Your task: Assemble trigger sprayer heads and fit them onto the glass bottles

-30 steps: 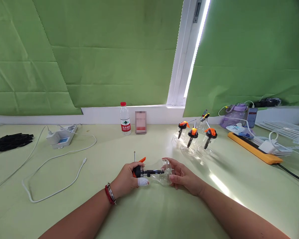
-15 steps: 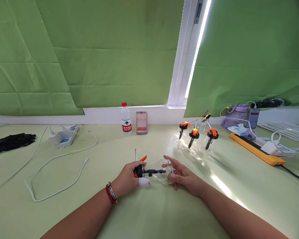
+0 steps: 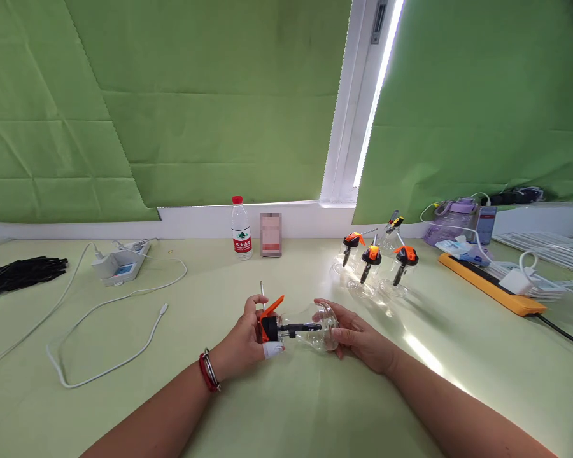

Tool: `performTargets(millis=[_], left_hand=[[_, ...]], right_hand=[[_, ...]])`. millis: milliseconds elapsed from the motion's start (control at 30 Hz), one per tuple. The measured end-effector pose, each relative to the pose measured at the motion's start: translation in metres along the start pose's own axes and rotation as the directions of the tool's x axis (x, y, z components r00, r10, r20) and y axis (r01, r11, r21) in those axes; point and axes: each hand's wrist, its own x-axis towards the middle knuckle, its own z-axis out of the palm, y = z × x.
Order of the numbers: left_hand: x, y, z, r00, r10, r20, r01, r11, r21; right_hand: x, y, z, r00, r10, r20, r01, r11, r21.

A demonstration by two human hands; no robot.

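A clear, waisted bottle (image 3: 310, 340) with a black-and-orange lever cap (image 3: 270, 328) lies sideways between my hands, just above or on the table. A black tube runs inside it, and a thin metal rod sticks up by the cap. My left hand (image 3: 246, 340) holds the cap end, its bandaged thumb below and a finger raised by the rod. My right hand (image 3: 360, 334) is wrapped around the wide base. Several similar bottles (image 3: 371, 270) stand upright to the right, beyond my right hand.
A red-capped water bottle (image 3: 241, 232) and a small upright pinkish box-like panel (image 3: 270, 235) stand at the back. White cables (image 3: 148, 340) and black strips (image 3: 23, 275) lie left. On the right are an orange power strip (image 3: 491, 285) and a purple jug (image 3: 453, 222).
The fingers of my left hand have shifted back off the cap's top, so the orange lever shows more. The right hand keeps its hold on the base with little movement.
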Motion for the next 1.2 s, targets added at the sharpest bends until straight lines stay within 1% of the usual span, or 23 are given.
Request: performTargets(millis=[100, 167, 233, 300, 367, 500, 633, 767, 900, 1000, 1133, 1200], left_hand=[[0.001, -0.002, 0.0, 0.999, -0.016, -0.029, 0.015, 0.998, -0.06], [0.001, -0.002, -0.001, 0.999, -0.035, 0.008, 0.035, 0.993, -0.108], [0.0, -0.001, -0.001, 0.997, -0.041, 0.067, 0.05, 0.99, -0.131], [-0.002, 0.0, -0.001, 0.993, -0.039, 0.111, 0.052, 0.991, -0.124], [-0.002, 0.0, -0.001, 0.992, -0.032, 0.123, 0.043, 0.995, -0.092], [-0.002, -0.001, 0.0, 0.996, 0.002, 0.094, -0.001, 1.0, -0.017], [-0.001, -0.001, 0.001, 0.996, 0.019, 0.091, -0.023, 0.999, 0.039], [-0.001, -0.001, 0.002, 0.997, 0.054, 0.059, -0.059, 0.995, 0.083], [-0.002, 0.0, 0.003, 0.995, 0.072, 0.071, -0.079, 0.992, 0.103], [-0.002, 0.002, 0.003, 0.997, 0.056, 0.056, -0.063, 0.989, 0.132], [0.0, 0.005, 0.002, 1.0, 0.021, 0.003, -0.021, 0.99, 0.14], [0.0, 0.005, 0.002, 1.0, 0.006, -0.026, -0.003, 0.992, 0.129]], right_hand=[[0.0, -0.001, 0.001, 1.0, -0.009, -0.009, 0.009, 1.0, -0.011], [0.0, -0.002, 0.0, 1.0, -0.014, -0.018, 0.014, 1.0, -0.025], [0.0, -0.002, -0.001, 1.0, -0.027, -0.016, 0.026, 0.999, -0.025], [0.0, -0.001, -0.002, 0.999, -0.051, 0.004, 0.051, 0.999, -0.008], [0.0, -0.001, -0.002, 0.997, -0.078, 0.027, 0.078, 0.997, 0.012], [0.0, 0.0, -0.002, 0.997, -0.079, 0.027, 0.078, 0.997, 0.018], [0.0, 0.001, -0.002, 0.999, -0.031, 0.011, 0.032, 0.999, -0.019], [0.002, 0.006, -0.005, 0.999, 0.032, -0.012, -0.033, 0.997, -0.066], [0.003, 0.01, -0.006, 0.997, 0.074, -0.034, -0.077, 0.991, -0.11], [0.001, 0.006, -0.004, 0.998, 0.051, -0.04, -0.056, 0.992, -0.111], [-0.002, -0.002, 0.001, 0.998, -0.06, -0.005, 0.06, 0.994, -0.089], [-0.003, -0.004, 0.002, 0.996, -0.088, 0.011, 0.089, 0.991, -0.096]])
